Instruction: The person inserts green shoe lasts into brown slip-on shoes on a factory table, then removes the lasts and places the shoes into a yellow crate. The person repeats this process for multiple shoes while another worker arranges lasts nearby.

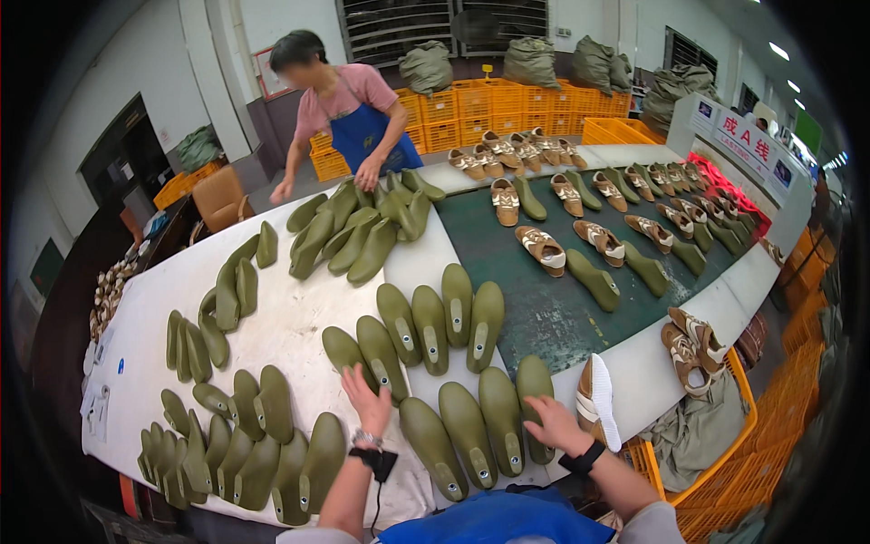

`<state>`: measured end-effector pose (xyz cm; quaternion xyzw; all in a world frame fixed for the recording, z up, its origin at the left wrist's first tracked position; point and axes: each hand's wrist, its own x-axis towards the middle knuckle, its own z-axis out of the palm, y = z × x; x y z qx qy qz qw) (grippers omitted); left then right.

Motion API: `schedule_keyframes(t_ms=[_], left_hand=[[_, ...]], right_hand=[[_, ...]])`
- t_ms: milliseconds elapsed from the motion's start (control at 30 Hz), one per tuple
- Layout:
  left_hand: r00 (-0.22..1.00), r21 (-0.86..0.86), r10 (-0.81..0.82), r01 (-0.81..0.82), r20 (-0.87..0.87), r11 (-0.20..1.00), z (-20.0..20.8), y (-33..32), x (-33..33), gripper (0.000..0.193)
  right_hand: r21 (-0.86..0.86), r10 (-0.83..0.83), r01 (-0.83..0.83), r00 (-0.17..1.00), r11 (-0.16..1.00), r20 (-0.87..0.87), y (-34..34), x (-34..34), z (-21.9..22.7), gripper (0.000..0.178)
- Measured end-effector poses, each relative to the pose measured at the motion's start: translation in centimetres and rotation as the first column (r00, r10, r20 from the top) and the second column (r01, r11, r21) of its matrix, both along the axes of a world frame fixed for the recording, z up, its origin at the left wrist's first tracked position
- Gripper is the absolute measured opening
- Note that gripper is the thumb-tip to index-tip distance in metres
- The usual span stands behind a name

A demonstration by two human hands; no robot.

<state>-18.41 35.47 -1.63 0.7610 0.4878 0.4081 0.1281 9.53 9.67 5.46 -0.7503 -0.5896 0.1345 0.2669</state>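
Observation:
In front of me stand rows of olive-green shoe lasts (468, 431), sole side up, each with a small round metal-rimmed hole near the heel. My left hand (366, 401) is spread by the left end of these rows, its fingertips close to a green last (381, 358). On the other side, my right hand (556, 426) reaches over the rightmost last (535, 385) of the near row with stretched fingers; whether it touches cannot be made out. Just right of that hand, a brown shoe with a white sole (595, 399) lies on its side.
More lasts (245, 444) crowd the white table (281, 340) at left. A co-worker (349, 127) in a blue apron handles a pile of lasts (349, 231) across it. Brown shoes and lasts line a green conveyor belt (544, 317). An orange crate (725, 453) holds grey cloth near a pair of shoes (686, 356).

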Motion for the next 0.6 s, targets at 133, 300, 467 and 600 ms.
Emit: schedule_keyframes(t_ms=[133, 300, 467, 600], left_hand=[[0.879, -0.091, -0.456, 0.447, -0.139, 0.890, 1.5, -11.0, 2.5, 0.048], [0.888, -0.213, -0.443, 0.412, -0.127, 0.886, 1.6, -15.1, 3.8, 0.036], [0.911, -0.261, -0.391, 0.348, -0.133, 0.900, 1.4, -15.0, 3.6, 0.030], [0.920, -0.370, -0.369, 0.299, -0.134, 0.880, 1.4, -15.2, 3.7, 0.029]], right_hand=[[-0.070, 0.209, -0.208, 0.978, 0.976, 0.009, 5.6, 2.6, 4.1, 0.042], [-0.334, 0.172, -0.136, 0.982, 0.933, 0.081, 16.0, 3.3, 3.2, 0.052], [-0.301, -0.023, 0.045, 0.997, 0.953, 0.075, 21.6, 1.7, -1.7, 0.059], [-0.354, -0.109, 0.140, 0.988, 0.925, 0.107, 23.5, 5.0, -3.6, 0.041]])
